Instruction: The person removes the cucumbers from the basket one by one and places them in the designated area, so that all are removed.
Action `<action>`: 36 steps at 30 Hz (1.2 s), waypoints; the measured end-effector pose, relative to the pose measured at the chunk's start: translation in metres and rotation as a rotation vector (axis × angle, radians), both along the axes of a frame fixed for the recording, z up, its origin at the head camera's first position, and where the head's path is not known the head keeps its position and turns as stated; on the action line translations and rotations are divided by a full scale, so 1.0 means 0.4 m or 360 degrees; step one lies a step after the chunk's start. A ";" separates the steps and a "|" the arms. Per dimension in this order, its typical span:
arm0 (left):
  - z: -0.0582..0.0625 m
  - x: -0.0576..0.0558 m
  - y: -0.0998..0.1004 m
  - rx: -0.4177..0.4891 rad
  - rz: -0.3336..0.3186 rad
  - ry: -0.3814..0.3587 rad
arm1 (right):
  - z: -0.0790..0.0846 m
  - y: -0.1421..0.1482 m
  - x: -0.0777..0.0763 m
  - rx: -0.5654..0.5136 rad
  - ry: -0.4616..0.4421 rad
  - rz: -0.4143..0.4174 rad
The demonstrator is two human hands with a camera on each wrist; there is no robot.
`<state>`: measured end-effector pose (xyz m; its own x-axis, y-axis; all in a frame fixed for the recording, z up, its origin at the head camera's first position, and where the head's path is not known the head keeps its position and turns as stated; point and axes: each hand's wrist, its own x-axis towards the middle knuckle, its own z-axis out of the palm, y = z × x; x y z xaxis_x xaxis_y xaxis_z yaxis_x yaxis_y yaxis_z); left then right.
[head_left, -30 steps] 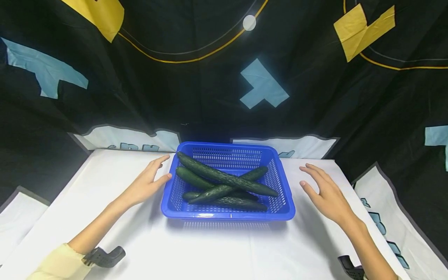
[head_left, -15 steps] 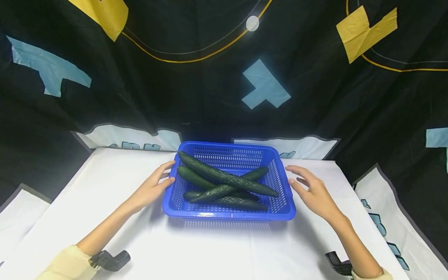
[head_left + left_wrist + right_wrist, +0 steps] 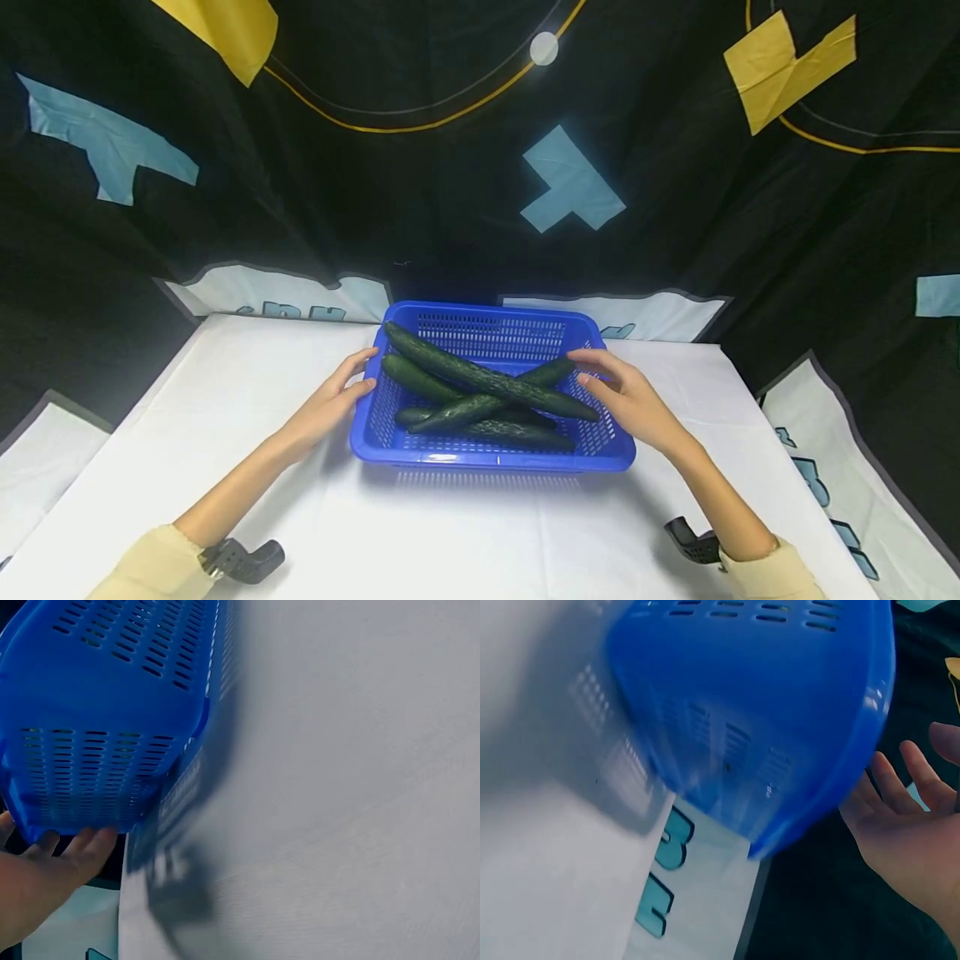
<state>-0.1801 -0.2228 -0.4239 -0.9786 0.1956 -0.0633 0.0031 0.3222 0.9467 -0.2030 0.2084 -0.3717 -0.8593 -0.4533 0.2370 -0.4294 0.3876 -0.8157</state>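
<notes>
Shifted since the earlier frame: one right hand (image 3: 630,400), from outside the basket's right edge to over its right side, fingertips at the upper end of the crossing cucumber (image 3: 465,412); contact could not be told. Its grip: wide, thumb apart from fingers, nothing held. One left hand (image 3: 328,408), at the basket's left edge, fingers and thumb loosely spread against the rim, not clenched. One blue basket (image 3: 480,461), perforated, upright near the far edge of the white table (image 3: 450,542). Contents: cucumbers, at least four, crossed; the uppermost cucumber (image 3: 465,371) ran from the far left corner towards the right edge. Step in hand, as judged: reaching in for a cucumber. Next move called for narrowing the right fingers on that end, minding the uppermost one resting across it.
</notes>
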 end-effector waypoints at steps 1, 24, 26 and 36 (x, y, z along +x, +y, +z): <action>-0.004 -0.001 0.000 0.0023 0.0003 -0.0015 | -0.002 -0.007 -0.005 -0.0010 -0.0008 0.0023; -0.077 -0.017 0.034 0.0598 0.0084 0.0014 | -0.073 -0.125 -0.088 -0.0002 -0.0189 0.0273; -0.076 -0.016 0.035 0.0611 0.0083 0.0013 | -0.074 -0.132 -0.093 0.0038 -0.0194 0.0272; -0.077 -0.015 0.034 0.0602 0.0095 0.0017 | -0.074 -0.169 -0.126 0.0185 -0.0227 0.0379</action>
